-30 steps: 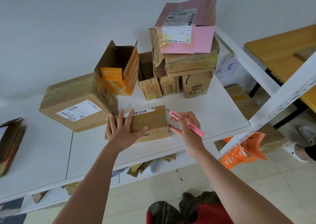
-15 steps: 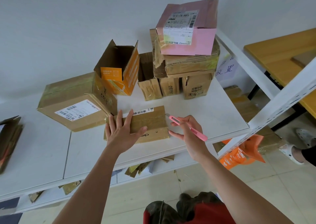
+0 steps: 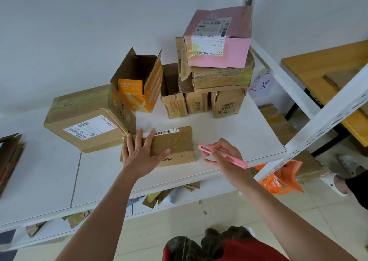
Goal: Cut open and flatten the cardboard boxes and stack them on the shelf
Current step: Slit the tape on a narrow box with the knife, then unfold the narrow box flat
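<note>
Cardboard already folded flat (image 3: 10, 157) lies at the far left of the shelf (image 3: 59, 173). Next comes a big taped box (image 3: 87, 119), then an open orange box (image 3: 143, 81) behind. At the front edge we press our left hand (image 3: 142, 157) on the small sealed box (image 3: 173, 147), fingers spread flat over its taped top, thumb on the near face. Behind it, a stack of worn boxes carries a pink box (image 3: 219, 39). Our right hand (image 3: 223, 157) pinches a pink cutter (image 3: 223, 155), tip aimed at the box's right end, just short of touching.

We judge the tape cut comes next. The risk: the blade runs along the seam toward our spread left fingers, so a slip could nick them. The box also sits near the edge; a hard push may slide it off.
</note>
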The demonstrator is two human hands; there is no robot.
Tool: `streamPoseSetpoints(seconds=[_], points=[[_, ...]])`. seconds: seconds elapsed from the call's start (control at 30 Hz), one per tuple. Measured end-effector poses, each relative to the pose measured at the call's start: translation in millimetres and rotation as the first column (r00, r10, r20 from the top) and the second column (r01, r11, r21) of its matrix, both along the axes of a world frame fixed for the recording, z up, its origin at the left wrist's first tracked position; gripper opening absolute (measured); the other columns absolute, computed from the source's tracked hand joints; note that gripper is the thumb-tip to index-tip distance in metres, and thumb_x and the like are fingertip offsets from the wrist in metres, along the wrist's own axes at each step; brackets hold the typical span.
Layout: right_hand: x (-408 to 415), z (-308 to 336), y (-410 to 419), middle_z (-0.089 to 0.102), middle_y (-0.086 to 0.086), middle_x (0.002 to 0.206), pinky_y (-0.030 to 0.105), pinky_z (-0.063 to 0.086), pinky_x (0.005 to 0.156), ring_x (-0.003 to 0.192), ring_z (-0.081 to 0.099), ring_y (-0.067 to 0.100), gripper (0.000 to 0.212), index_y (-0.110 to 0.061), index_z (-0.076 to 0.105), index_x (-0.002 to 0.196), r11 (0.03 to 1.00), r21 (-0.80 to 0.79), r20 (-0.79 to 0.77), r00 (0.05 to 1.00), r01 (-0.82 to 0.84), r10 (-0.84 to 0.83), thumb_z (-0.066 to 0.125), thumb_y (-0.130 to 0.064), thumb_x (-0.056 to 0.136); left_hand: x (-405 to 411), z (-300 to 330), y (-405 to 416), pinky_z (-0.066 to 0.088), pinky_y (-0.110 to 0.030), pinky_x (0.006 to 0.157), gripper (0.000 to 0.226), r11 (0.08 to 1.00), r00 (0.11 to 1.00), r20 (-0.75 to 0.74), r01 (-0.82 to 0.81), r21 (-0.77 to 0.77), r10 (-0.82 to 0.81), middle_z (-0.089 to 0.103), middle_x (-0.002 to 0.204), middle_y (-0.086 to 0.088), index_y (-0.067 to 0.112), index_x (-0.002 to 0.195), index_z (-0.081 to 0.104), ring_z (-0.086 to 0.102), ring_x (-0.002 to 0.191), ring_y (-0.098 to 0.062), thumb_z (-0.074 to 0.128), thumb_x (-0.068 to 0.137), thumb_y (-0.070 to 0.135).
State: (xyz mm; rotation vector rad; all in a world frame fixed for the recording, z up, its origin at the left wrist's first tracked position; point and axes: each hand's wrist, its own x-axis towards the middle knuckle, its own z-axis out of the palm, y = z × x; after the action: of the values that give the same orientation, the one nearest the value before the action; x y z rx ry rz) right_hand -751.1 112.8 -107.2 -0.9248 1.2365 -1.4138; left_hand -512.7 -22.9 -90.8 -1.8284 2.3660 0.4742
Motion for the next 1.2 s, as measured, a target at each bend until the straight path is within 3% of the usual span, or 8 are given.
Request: streamPoseSetpoints(seconds=[0.23, 0.33, 0.43, 0.6, 0.8, 0.93, 1.1, 1.2], points=[[-28.2, 9.0, -2.8, 0.064, 0.003, 0.088, 0.039, 0.053, 0.059, 0.072, 0.062, 0.022, 0.003, -0.015, 0.056, 0.099, 0.983, -0.168, -0.498, 0.854, 0.080, -0.154, 0.054, -0.015, 0.100, -2.7, 2.8, 2.4, -0.009, -0.049, 0.120, 0.104, 1.000, 1.000, -0.013, -0.016, -0.015, 0.015, -0.008, 0.164, 0.004, 0.051, 0.150, -0.003, -0.022, 0.148, -0.028, 0.011, 0.058, 0.099], [-39.6, -0.1, -26.8, 0.056, 0.005, 0.101, 0.033, 0.054, 0.066, 0.088, 0.057, 0.019, 0.020, -0.012, 0.058, 0.114, 0.999, 0.002, -0.958, 0.287, -0.035, 0.013, 0.056, -0.011, 0.094, -1.0, 5.7, 6.3, -0.009, -0.049, 0.120, 0.103, 1.000, 1.000, -0.024, 0.003, -0.006, -0.003, -0.008, 0.164, 0.004, 0.051, 0.150, -0.002, -0.022, 0.148, -0.028, 0.016, 0.060, 0.098], [-40.4, -14.8, -41.7, 0.048, 0.006, 0.119, 0.029, 0.047, 0.075, 0.113, 0.048, 0.022, 0.040, -0.013, 0.056, 0.119, 0.940, 0.341, -0.937, -0.074, 0.008, 0.341, 0.068, -0.011, 0.081, 0.5, 8.8, 11.2, -0.008, -0.048, 0.120, 0.104, 1.000, 0.998, -0.053, 0.016, -0.011, -0.017, -0.006, 0.165, 0.006, 0.052, 0.150, 0.004, -0.020, 0.149, -0.026, 0.019, 0.058, 0.098], [-34.4, -9.6, -56.9, 0.045, 0.007, 0.128, 0.034, 0.047, 0.089, 0.120, 0.045, 0.025, 0.054, -0.023, 0.043, 0.143, 0.934, 0.352, -0.932, -0.065, 0.057, 0.356, 0.056, -0.013, 0.092, 9.6, 9.5, 17.1, -0.005, -0.046, 0.121, 0.100, 0.993, 0.990, -0.130, 0.039, -0.116, -0.054, 0.008, 0.164, 0.008, 0.052, 0.146, 0.020, -0.010, 0.151, -0.023, 0.020, 0.058, 0.101], [26.1, 43.7, -83.1, 0.054, 0.003, 0.137, 0.034, 0.043, 0.102, 0.127, 0.049, 0.018, 0.040, -0.018, 0.052, 0.139, 0.942, 0.039, -0.863, 0.463, -0.335, 0.200, 0.046, -0.012, 0.100, 17.1, 17.7, 11.6, -0.009, -0.043, 0.121, 0.090, 0.998, 0.964, -0.260, 0.051, -0.027, -0.056, 0.002, 0.165, 0.007, 0.050, 0.146, 0.025, -0.016, 0.150, -0.020, 0.048, 0.068, 0.087], [62.9, 39.7, -84.8, 0.031, -0.003, 0.158, 0.044, 0.035, 0.108, 0.138, 0.036, 0.022, 0.048, -0.033, 0.028, 0.153, 0.869, 0.309, -0.912, 0.140, -0.387, 0.386, 0.034, -0.036, 0.106, 25.9, 26.0, 11.7, -0.006, -0.047, 0.121, 0.118, 0.941, 0.905, -0.261, -0.335, 0.053, 0.337, -0.013, 0.163, -0.010, 0.028, 0.156, 0.003, -0.018, 0.149, -0.032, 0.070, 0.070, 0.072], [82.2, 25.8, -71.2, 0.054, -0.001, 0.133, 0.038, 0.050, 0.088, 0.111, 0.057, 0.020, 0.055, -0.030, 0.033, 0.150, 0.919, 0.187, -0.960, 0.133, -0.346, 0.245, 0.037, -0.052, 0.100, 42.0, 29.3, 20.9, 0.057, -0.048, 0.085, 0.112, 0.629, 0.379, -0.504, -0.521, 0.578, 0.776, 0.036, 0.147, -0.013, 0.031, 0.154, 0.000, 0.060, 0.113, -0.038, 0.083, 0.078, 0.032], [88.3, 25.1, -71.2, 0.062, -0.009, 0.121, 0.031, 0.051, 0.080, 0.105, 0.061, 0.013, 0.053, -0.032, 0.047, 0.138, 0.952, 0.129, -0.919, 0.327, -0.278, 0.220, 0.051, -0.059, 0.092, 40.1, 25.2, 26.5, 0.061, -0.040, 0.062, 0.097, 0.567, 0.128, -0.576, -0.437, 0.698, 0.808, 0.047, 0.136, -0.008, 0.042, 0.145, 0.015, 0.070, 0.092, -0.037, 0.079, 0.081, 0.008]])
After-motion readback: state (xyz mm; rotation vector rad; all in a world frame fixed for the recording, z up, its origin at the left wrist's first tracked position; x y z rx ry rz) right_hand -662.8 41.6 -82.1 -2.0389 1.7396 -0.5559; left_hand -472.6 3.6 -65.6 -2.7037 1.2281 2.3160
